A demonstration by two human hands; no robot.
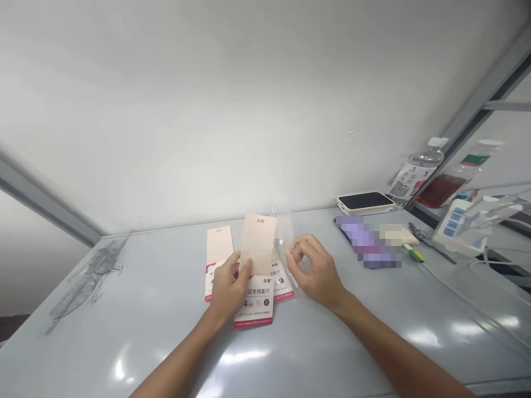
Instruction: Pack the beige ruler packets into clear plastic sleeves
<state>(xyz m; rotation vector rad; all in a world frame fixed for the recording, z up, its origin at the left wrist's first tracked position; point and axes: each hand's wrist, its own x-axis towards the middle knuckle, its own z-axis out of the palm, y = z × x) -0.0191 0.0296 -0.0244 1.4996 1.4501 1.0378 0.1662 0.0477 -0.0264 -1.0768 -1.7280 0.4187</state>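
Observation:
My left hand (229,286) is closed on a pale pink card pack (259,243) with a white label and red lower edge, its thumb lying on the front. Just right of the pack, my right hand (312,268) pinches the edge of a clear plastic bag (284,232), thumb and forefinger together. A second pack (219,242) lies on the table to the left, partly behind my left hand. Another pack (282,281) lies behind the held one, between my hands, seen partly through the clear plastic.
On the grey table (166,331), crumpled clear plastic (89,276) lies at left. At right are a phone (365,202), a purple packet (365,243), a cable (456,301), scissors (433,243), a power strip (460,225) and two bottles (417,174) against the wall and frame.

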